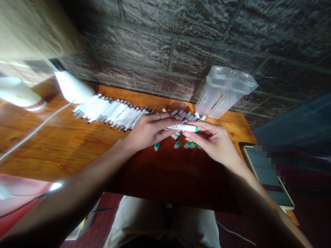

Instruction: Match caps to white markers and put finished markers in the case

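Between my two hands is a white marker pen [190,128] with a green end pointing right. My left hand [151,129], with a ring on one finger, is closed on its left part. My right hand [212,137] pinches it near the green end. Below the hands lie several loose caps [177,144] with green tops. Behind the hands is a heap of more white caps [187,115], partly hidden by my fingers. To the left, a long row of white marker pens [111,112] lies side by side, their coloured tips facing me.
A clear plastic case [224,91] stands at the back right against the brick wall [155,41]. A phone [269,175] lies at the right edge of the wooden table [64,144]. A white lamp base [73,86], a cable [38,129] and a white cup [20,93] are at left.
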A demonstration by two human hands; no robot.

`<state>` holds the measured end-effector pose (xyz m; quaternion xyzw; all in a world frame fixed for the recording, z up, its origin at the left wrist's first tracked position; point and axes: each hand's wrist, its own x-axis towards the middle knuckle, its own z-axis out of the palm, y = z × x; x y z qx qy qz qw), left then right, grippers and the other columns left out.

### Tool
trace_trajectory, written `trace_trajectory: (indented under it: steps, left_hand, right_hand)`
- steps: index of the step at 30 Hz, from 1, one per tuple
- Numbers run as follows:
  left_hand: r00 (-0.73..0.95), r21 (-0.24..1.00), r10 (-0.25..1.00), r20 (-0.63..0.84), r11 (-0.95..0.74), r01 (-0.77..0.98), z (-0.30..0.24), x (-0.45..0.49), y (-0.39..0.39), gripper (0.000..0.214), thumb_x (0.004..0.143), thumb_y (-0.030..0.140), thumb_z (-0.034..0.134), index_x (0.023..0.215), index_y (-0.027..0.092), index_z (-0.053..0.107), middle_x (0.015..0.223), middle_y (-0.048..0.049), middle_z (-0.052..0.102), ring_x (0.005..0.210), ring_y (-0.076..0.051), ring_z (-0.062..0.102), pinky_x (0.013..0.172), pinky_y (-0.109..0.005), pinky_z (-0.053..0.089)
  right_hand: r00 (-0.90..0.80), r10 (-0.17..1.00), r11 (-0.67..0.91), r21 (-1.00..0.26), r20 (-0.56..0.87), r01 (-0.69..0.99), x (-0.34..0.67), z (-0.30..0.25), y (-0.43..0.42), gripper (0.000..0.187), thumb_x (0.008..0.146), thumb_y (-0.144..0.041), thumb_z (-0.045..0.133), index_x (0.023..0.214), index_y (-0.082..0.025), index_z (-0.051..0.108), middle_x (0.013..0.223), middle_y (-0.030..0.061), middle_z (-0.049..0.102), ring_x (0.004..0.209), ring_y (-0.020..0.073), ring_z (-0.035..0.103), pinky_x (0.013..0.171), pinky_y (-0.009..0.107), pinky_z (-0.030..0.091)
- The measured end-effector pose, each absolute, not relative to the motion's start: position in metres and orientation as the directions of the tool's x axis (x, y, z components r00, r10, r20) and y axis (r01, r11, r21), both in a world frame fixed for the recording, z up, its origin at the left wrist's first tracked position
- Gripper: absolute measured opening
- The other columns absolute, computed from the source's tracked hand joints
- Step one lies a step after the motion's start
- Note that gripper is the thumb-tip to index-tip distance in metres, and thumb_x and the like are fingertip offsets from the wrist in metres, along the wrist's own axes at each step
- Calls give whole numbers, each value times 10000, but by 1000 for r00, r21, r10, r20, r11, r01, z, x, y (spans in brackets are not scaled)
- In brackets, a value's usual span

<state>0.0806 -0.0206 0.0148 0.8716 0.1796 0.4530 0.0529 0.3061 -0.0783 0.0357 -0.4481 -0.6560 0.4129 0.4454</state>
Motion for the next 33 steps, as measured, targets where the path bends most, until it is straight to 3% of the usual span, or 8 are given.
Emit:
trace_trajectory:
  steps: [12,25,33]
  left_hand:
    - [536,270,355,766,-934,233,19,84,-23,281,902,253,680,1164,163,722,1061,-104,773,952,-174,740,897,-252,561]
    - [579,363,401,710,-913,186,21,85,-22,280,935,243,628,1199,190,707,1105,-109,752,998,-177,712,923,-283,541]
    - [595,395,439,673,-894,213,22,85,-24,276,955,267,598,1196,190,708,1135,-107,752,1039,-183,712,942,-286,538]
  right_hand:
    - [-149,955,284,-937,258,204,305,40,-79,244,800,-320,807,1018,-219,766,858,19,792,694,156,742,622,254,625]
    - [-157,960,257,-951,231,173,305,34,-76,384,769,-387,825,1108,-235,727,914,27,784,775,172,734,705,289,610]
    - [-117,969,235,-953,215,192,306,40,-76,308,786,-441,797,1001,-222,766,865,29,785,680,159,719,638,283,612]
